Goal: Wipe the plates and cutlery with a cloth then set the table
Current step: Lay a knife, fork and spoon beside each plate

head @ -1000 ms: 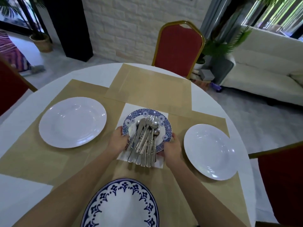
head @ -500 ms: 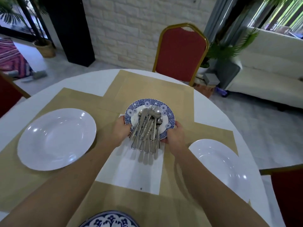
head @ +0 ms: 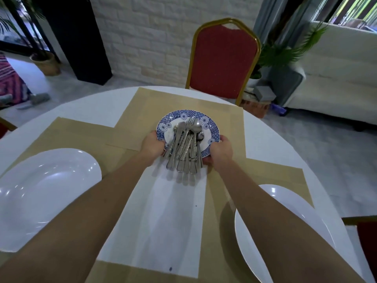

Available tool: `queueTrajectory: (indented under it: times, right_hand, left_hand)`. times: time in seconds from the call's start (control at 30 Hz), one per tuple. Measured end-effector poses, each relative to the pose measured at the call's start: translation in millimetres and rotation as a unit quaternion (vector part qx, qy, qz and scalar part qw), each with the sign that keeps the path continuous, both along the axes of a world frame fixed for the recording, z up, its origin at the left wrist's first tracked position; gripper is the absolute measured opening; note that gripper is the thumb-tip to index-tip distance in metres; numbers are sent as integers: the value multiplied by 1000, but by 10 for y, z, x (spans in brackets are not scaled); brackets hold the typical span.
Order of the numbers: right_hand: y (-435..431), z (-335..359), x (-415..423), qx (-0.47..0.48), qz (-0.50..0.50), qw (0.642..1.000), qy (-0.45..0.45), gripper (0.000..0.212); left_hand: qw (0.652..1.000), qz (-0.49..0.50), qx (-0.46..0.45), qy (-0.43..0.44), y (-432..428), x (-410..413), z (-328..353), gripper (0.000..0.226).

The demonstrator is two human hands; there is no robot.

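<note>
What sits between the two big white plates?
In the head view, a white cloth lying flat on tan placemats, with the person's forearms stretched across it. The blue-patterned plate of cutlery is held farther out.

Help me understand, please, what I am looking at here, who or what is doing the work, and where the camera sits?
There is no machine here: a person works with two bare hands. The single picture comes from a wide-angle camera worn on the head, looking forward and down, so the forearms reach in from the bottom. The left hand and the right hand grip opposite sides of a small blue-patterned plate piled with cutlery, its handles sticking out over the near rim. Below them lies a white cloth on tan placemats that cover a round white table. One white plate sits at the left, a second white plate at the right, and a red chair stands beyond the table.
</note>
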State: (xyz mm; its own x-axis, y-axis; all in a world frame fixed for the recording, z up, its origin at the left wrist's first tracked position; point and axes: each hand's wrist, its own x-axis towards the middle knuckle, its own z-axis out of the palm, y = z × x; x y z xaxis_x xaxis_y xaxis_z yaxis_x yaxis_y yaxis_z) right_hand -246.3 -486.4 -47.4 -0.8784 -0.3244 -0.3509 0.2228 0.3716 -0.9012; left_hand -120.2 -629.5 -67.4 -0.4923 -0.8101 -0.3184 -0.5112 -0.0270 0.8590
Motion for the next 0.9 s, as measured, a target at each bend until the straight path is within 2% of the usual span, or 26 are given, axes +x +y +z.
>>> queueTrajectory:
  times: [0.07,0.13,0.2,0.23,0.3,0.33,0.43,0.57,0.7,0.8,0.9]
  right_hand:
    - [-5,17,-13,16,4,1000,6,24]
    - [4,28,-4,65,29,996,48,25]
    - [-11,44,17,180,73,964,183,40]
    - [-39,49,25,220,87,939,249,43]
    - [-130,69,74,236,115,917,300,31]
    - [-172,66,105,243,135,915,291,28]
    - [-184,19,173,295,193,899,261,41]
    - [-162,2,156,289,202,904,242,29]
    - [-140,54,140,267,193,918,220,33]
    - [-100,68,143,242,180,933,194,24]
    - [-54,99,135,228,174,940,184,22]
  left_hand:
    - [999,-6,-34,-35,24,-31,50,26]
    - [988,-16,-134,-75,98,-50,103,37]
    - [954,-37,-283,-93,178,-50,139,46]
    - [934,-51,-342,-92,211,-57,153,42]
    - [909,-88,-396,-95,245,-94,167,27]
    - [905,-112,-397,-106,266,-117,177,23]
    - [883,-173,-403,-169,357,-180,200,32]
    - [869,-172,-407,-221,369,-217,225,38]
    - [870,-174,-386,-251,415,-281,271,25]
    - [864,-163,-382,-285,457,-341,255,27]
    - [887,-132,-335,-288,489,-390,276,20]
